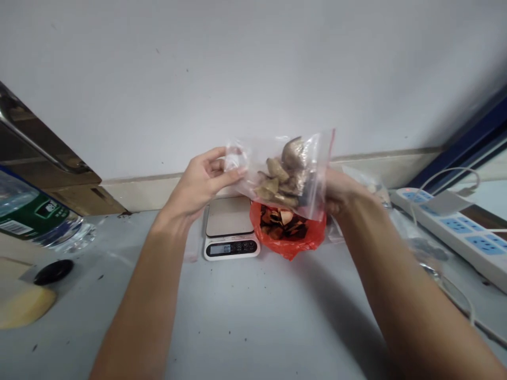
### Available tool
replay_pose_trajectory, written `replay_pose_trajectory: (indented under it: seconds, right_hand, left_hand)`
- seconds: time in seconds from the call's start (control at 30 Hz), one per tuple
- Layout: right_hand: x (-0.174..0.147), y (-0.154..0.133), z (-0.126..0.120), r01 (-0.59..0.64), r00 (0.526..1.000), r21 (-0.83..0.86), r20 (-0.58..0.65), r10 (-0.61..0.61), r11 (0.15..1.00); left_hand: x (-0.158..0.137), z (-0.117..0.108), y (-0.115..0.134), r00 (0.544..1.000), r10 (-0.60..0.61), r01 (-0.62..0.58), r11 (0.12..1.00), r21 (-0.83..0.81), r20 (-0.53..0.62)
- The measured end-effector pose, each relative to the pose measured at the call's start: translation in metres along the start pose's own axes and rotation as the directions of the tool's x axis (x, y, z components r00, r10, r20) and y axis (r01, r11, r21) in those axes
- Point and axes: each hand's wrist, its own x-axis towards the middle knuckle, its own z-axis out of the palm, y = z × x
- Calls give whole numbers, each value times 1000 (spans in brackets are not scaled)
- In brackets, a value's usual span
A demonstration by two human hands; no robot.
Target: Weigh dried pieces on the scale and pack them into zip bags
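Note:
A clear zip bag (253,155) with several brownish, curved dried pieces (283,174) hangs sideways in the air between my hands. My left hand (209,171) pinches its left end between thumb and fingers. At the other end, beside the red zip edge, is my right hand (336,187), closed on the bag with its fingertips mostly hidden behind it. Below sits a white kitchen scale (229,219), its display reading 0.0 and its plate bare. A red plastic bag (291,245) stands open to the right of the scale, with dark and tan dried pieces inside.
At right lie a white power strip (455,227), cables and more clear bags (368,187). A large water bottle (39,211), a black oval object (54,272) and a yellowish round object (27,306) are at left. The wall (245,68) rises close behind.

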Motion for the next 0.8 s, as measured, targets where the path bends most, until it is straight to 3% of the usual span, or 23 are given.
replay_pose_trajectory:
  seconds: [0.13, 0.37, 0.47, 0.57, 0.63, 0.67, 0.73, 0.8]
  right_hand:
    - [0, -1, -16, -65, 997, 119, 46, 60, 991]
    - [-9, -8, -22, -30, 994, -155, 102, 46, 988]
    - [-6, -6, -13, -40, 995, -196, 80, 56, 980]
    - [1, 2, -4, -26, 995, -234, 84, 47, 972]
    - [5, 7, 2, -14, 994, -251, 99, 40, 968]
    - [7, 9, 5, -16, 994, -254, 101, 43, 967]
    - [10, 12, 10, -15, 994, -233, 106, 40, 972]
    - [10, 12, 15, -7, 991, -179, 130, 31, 984]
  left_hand:
    - [-2, -13, 4, 990, 1, 3, 999, 32, -138]
    - [-5, -31, 4, 970, -28, 92, 962, 256, -242]
    - [-8, -41, 2, 959, -52, 173, 887, 428, -280]
    - [-13, -42, 5, 947, 55, 162, 768, 619, -317]
    - [-15, -34, 9, 976, 57, 99, 741, 664, -209]
    - [-16, -28, 11, 995, -9, 74, 764, 640, -104]
    - [-16, -17, 13, 986, -123, 40, 818, 574, 108]
    - [-16, -9, 12, 965, -162, 32, 852, 522, 205]
